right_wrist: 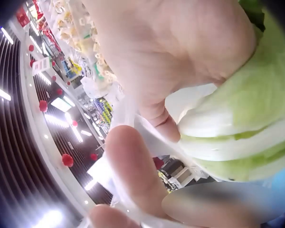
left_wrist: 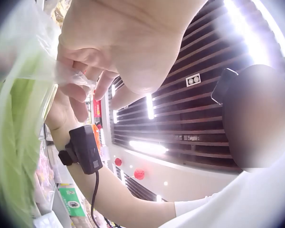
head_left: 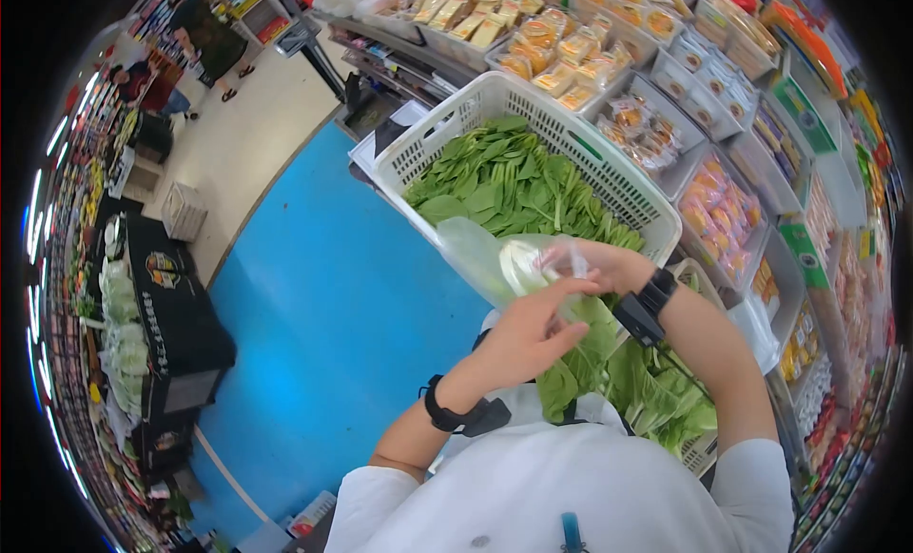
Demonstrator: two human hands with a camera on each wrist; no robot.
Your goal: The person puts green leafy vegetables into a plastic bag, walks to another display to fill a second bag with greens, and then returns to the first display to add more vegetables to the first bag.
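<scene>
A clear plastic bag (head_left: 464, 253) surrounds the thick white stem end (head_left: 520, 265) of a leafy green vegetable, whose broad leaves (head_left: 592, 334) hang out toward the white shirt. My right hand (head_left: 604, 265) grips the vegetable at the bag's mouth; in the right wrist view its thumb (right_wrist: 167, 129) lies against the pale stalks (right_wrist: 223, 140). My left hand (head_left: 533, 336) holds the bag's near edge, its fingers reaching beside the right hand and its thumb standing apart. Crinkled plastic (left_wrist: 76, 76) shows between the hands in the left wrist view.
Beyond the hands stands a white slatted crate (head_left: 533, 97) piled with leafy greens (head_left: 518, 173). More large leaves (head_left: 666, 396) lie close to my body. Bins of packaged snacks (head_left: 571, 54) line the right side. Blue flooring (head_left: 333, 306) stretches leftward to a black display stand (head_left: 176, 296).
</scene>
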